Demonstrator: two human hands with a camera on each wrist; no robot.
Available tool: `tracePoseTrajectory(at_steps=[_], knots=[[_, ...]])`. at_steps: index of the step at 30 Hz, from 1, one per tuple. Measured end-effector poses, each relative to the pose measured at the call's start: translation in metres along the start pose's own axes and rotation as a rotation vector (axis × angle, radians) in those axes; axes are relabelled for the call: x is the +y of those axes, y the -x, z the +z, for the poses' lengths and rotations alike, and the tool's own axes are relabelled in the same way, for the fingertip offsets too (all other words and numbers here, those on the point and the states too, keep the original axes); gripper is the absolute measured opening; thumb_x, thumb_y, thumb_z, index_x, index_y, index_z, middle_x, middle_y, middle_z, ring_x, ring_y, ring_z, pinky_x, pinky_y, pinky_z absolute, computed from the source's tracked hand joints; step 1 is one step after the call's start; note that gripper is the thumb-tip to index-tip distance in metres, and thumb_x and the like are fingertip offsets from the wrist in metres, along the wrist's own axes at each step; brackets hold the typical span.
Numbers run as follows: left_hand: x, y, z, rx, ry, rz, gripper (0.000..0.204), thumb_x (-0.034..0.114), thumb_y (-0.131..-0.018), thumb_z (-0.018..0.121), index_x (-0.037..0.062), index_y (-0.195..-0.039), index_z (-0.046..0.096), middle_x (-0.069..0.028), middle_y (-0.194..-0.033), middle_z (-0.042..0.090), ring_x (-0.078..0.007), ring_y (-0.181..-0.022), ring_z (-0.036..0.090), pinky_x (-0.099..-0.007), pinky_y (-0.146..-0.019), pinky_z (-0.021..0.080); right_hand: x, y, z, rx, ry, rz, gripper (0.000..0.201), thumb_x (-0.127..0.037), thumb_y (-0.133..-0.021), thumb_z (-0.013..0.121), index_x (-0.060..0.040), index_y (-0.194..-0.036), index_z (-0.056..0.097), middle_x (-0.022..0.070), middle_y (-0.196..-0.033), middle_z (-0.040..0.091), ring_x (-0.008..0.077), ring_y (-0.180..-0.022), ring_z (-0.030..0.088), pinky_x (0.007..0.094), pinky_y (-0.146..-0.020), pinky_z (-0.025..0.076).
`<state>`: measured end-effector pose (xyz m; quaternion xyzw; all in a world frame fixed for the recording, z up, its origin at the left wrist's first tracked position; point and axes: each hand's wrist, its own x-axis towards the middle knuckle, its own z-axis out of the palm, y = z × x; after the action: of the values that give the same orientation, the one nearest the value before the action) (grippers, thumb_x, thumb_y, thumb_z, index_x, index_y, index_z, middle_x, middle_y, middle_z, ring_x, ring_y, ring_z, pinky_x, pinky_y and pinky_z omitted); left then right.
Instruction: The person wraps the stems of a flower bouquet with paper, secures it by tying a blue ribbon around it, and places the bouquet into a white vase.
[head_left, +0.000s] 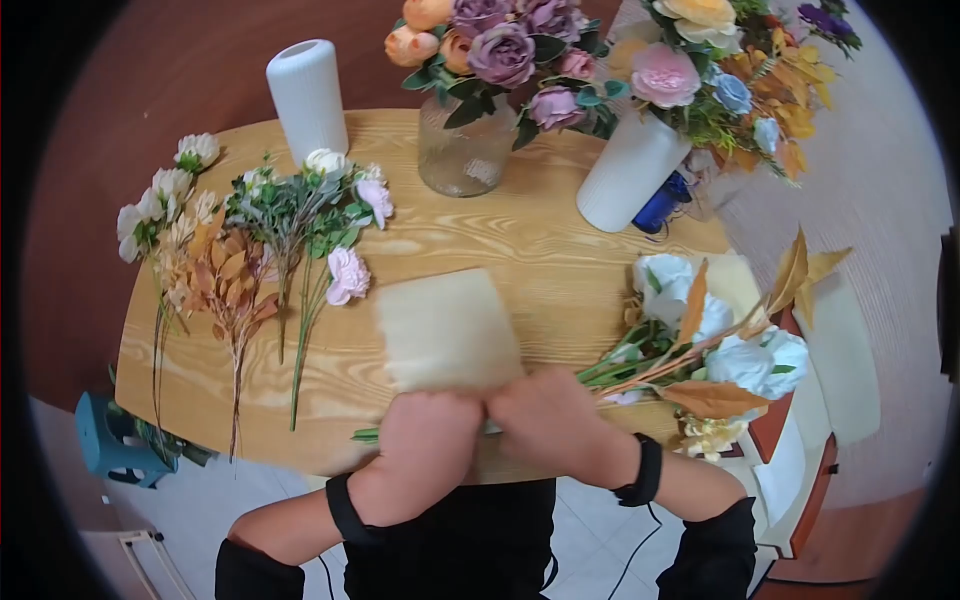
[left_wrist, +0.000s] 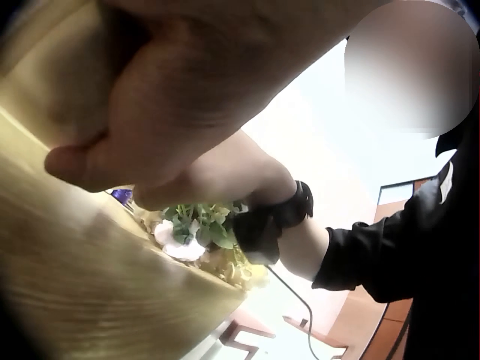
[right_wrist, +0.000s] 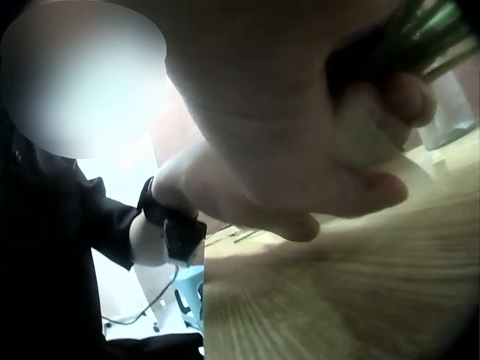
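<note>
Both hands meet at the near edge of a beige paper sheet [head_left: 450,330], knuckles side by side. My left hand [head_left: 428,450] grips the paper, fingers curled; short green stem ends [head_left: 366,435] stick out beside it. The right hand [head_left: 560,425] is also curled on the paper's edge, and green stems [right_wrist: 427,41] show beyond it in the right wrist view. At the right, a bunch with white-blue roses [head_left: 745,362] and orange leaves [head_left: 715,398] lies with its stems toward the right hand. The hands hide what lies between them.
Loose flower stems [head_left: 235,280] lie on the table's left side. A white vase [head_left: 308,100], a glass vase [head_left: 462,150] and a tilted-looking white vase [head_left: 630,170], the latter two with flowers, stand at the back. A blue stool [head_left: 105,440] is at lower left.
</note>
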<state>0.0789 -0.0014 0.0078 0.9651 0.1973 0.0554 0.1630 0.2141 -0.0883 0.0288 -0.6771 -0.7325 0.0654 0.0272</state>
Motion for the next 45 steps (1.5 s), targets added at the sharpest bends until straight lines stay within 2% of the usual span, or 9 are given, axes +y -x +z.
tracePoseTrajectory(at_steps=[7, 10, 15, 19, 24, 33, 41, 43, 45], knots=[[-0.016, 0.000, 0.001, -0.172, 0.059, -0.015, 0.020, 0.021, -0.066, 0.074, 0.0032, -0.069, 0.066, -0.0165, -0.061, 0.062, -0.0342, -0.062, 0.064, -0.0411, -0.060, 0.052, -0.008, -0.004, 0.040, 0.386, 0.198, -0.022, 0.008, -0.013, -0.065, 0.061, -0.0075, -0.064, 0.055, 0.0051, -0.063, 0.057, 0.0222, -0.069, 0.062, 0.0360, -0.052, 0.048], [-0.016, 0.001, -0.002, -0.177, 0.106, -0.022, 0.019, 0.020, -0.063, 0.076, 0.0044, -0.068, 0.066, -0.0154, -0.063, 0.062, -0.0340, -0.063, 0.064, -0.0414, -0.060, 0.052, -0.011, -0.008, 0.039, 0.317, 0.154, 0.026, 0.005, -0.013, -0.069, 0.063, -0.0087, -0.067, 0.061, 0.0076, -0.065, 0.062, 0.0216, -0.066, 0.064, 0.0325, -0.056, 0.050], [-0.016, 0.001, 0.010, 0.213, -0.022, 0.054, 0.021, 0.019, -0.061, 0.077, 0.0034, -0.065, 0.064, -0.0143, -0.067, 0.063, -0.0344, -0.063, 0.063, -0.0424, -0.057, 0.050, -0.013, -0.015, 0.014, 0.013, -0.070, 0.152, 0.015, -0.019, -0.063, 0.072, -0.0103, -0.073, 0.065, 0.0094, -0.072, 0.067, 0.0271, -0.068, 0.068, 0.0366, -0.057, 0.051], [-0.021, 0.001, -0.002, -0.080, -0.016, -0.033, 0.026, 0.021, -0.063, 0.076, 0.0007, -0.070, 0.062, -0.0186, -0.066, 0.062, -0.0343, -0.066, 0.064, -0.0422, -0.059, 0.050, -0.014, -0.019, 0.020, -0.036, -0.052, 0.123, 0.007, -0.014, -0.067, 0.066, -0.0087, -0.070, 0.065, 0.0096, -0.072, 0.066, 0.0235, -0.069, 0.067, 0.0357, -0.059, 0.051], [-0.031, -0.004, 0.001, -0.114, 0.084, -0.035, 0.022, 0.021, -0.066, 0.074, 0.0025, -0.074, 0.064, -0.0182, -0.066, 0.062, -0.0345, -0.067, 0.064, -0.0431, -0.059, 0.051, -0.013, -0.024, 0.027, 0.419, 0.188, -0.018, 0.010, -0.014, -0.061, 0.067, -0.0076, -0.066, 0.061, 0.0046, -0.064, 0.059, 0.0217, -0.071, 0.061, 0.0319, -0.060, 0.049], [-0.028, 0.009, 0.014, 0.011, -0.015, -0.052, 0.014, 0.017, -0.067, 0.070, 0.0077, -0.073, 0.063, -0.0111, -0.067, 0.062, -0.0302, -0.065, 0.065, -0.0410, -0.057, 0.050, -0.016, -0.027, 0.007, -0.139, 0.049, 0.131, 0.009, -0.016, -0.066, 0.067, -0.0074, -0.068, 0.066, 0.0119, -0.067, 0.066, 0.0275, -0.063, 0.067, 0.0385, -0.055, 0.052], [-0.039, 0.022, 0.003, 0.141, -0.092, -0.029, 0.014, 0.014, -0.067, 0.068, 0.0054, -0.069, 0.057, -0.0097, -0.069, 0.059, -0.0287, -0.068, 0.064, -0.0380, -0.057, 0.050, -0.014, -0.029, 0.016, -0.047, 0.033, 0.148, 0.009, -0.016, -0.062, 0.065, -0.0083, -0.067, 0.065, 0.0140, -0.061, 0.063, 0.0318, -0.056, 0.063, 0.0428, -0.052, 0.049], [-0.032, 0.013, -0.001, 0.380, -0.118, 0.152, 0.014, 0.012, -0.067, 0.067, 0.0047, -0.070, 0.056, -0.0099, -0.071, 0.059, -0.0273, -0.068, 0.064, -0.0377, -0.057, 0.049, -0.015, -0.030, 0.015, -0.043, 0.030, 0.146, 0.009, -0.017, -0.062, 0.065, -0.0086, -0.067, 0.064, 0.0139, -0.060, 0.062, 0.0320, -0.055, 0.063, 0.0432, -0.052, 0.048], [-0.024, 0.010, 0.006, 0.270, -0.113, 0.099, 0.012, 0.012, -0.067, 0.067, 0.0046, -0.071, 0.058, -0.0103, -0.071, 0.060, -0.0267, -0.068, 0.065, -0.0374, -0.057, 0.049, -0.015, -0.031, 0.014, -0.061, 0.005, 0.143, 0.009, -0.017, -0.063, 0.065, -0.0091, -0.067, 0.065, 0.0144, -0.060, 0.062, 0.0323, -0.055, 0.062, 0.0428, -0.052, 0.048]])
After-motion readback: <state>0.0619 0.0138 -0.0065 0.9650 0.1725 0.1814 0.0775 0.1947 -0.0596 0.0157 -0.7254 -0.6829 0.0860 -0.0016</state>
